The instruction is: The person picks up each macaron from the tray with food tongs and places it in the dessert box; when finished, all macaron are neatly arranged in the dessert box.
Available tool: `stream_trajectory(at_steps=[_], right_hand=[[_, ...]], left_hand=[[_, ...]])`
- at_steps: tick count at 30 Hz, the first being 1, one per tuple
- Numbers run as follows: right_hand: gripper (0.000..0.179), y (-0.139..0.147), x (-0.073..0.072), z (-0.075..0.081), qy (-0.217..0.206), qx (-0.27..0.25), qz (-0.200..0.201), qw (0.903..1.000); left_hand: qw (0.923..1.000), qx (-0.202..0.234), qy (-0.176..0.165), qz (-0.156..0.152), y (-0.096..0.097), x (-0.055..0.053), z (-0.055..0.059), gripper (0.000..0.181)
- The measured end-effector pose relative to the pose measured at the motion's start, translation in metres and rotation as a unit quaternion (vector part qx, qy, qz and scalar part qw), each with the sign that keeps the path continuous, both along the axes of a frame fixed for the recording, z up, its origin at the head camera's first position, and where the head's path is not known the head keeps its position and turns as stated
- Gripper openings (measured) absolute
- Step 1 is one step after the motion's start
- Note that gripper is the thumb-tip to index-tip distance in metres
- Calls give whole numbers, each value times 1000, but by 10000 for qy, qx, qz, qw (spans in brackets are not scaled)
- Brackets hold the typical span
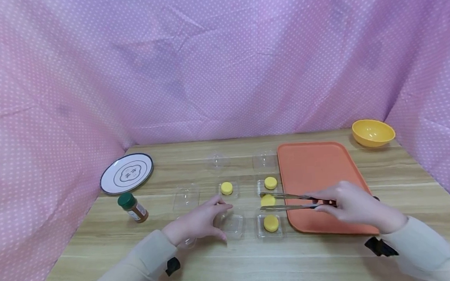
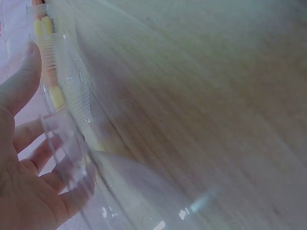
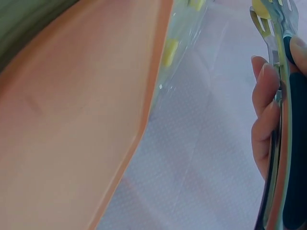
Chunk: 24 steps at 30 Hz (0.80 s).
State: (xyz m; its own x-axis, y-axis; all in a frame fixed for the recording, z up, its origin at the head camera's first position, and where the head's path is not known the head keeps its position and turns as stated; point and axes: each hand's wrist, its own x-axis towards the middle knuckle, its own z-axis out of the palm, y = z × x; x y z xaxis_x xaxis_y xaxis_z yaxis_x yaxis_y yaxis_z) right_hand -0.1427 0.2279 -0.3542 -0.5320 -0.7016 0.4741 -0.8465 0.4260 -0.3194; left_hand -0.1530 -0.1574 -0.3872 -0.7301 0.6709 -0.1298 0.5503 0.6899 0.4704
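My right hand point(image 1: 345, 204) grips metal tongs point(image 1: 287, 195) with dark handles, seen upright in the right wrist view. Between the tongs' tips is a yellow macaron point(image 1: 267, 201), which also shows at the top of the right wrist view. Two more yellow macarons point(image 1: 270, 182) point(image 1: 271, 223) sit in clear plastic boxes on either side of it. My left hand point(image 1: 199, 220) has its thumb and fingers spread beside a clear plastic box point(image 1: 232, 225). In the left wrist view, a clear lid point(image 2: 139, 191) overlaps its fingers. Another macaron point(image 1: 226, 188) lies in a box just beyond that hand.
An orange tray point(image 1: 317, 164) lies at the right, partly under my right hand. Behind it stands a yellow bowl point(image 1: 373, 133). To the left are a white plate point(image 1: 127, 173) and a green-capped spice jar point(image 1: 133, 207). More clear lids point(image 1: 186, 197) spread over the wooden table point(image 1: 234, 270).
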Motion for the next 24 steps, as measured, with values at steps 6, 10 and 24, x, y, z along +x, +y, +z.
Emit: stream_trajectory(at_steps=[6, 10, 24], right_hand=[[36, -16, -1, 3, -192, 275, 95, 9994], [41, -24, -1, 0, -226, 448, 142, 9986], [38, -59, -2, -11, -42, 618, 196, 9979]], left_hand=[[10000, -31, -11, 22, 0, 0, 0, 81], [10000, -38, -33, 51, 0, -1, 1, 82], [10000, 81, -40, 15, 0, 0, 1, 81]])
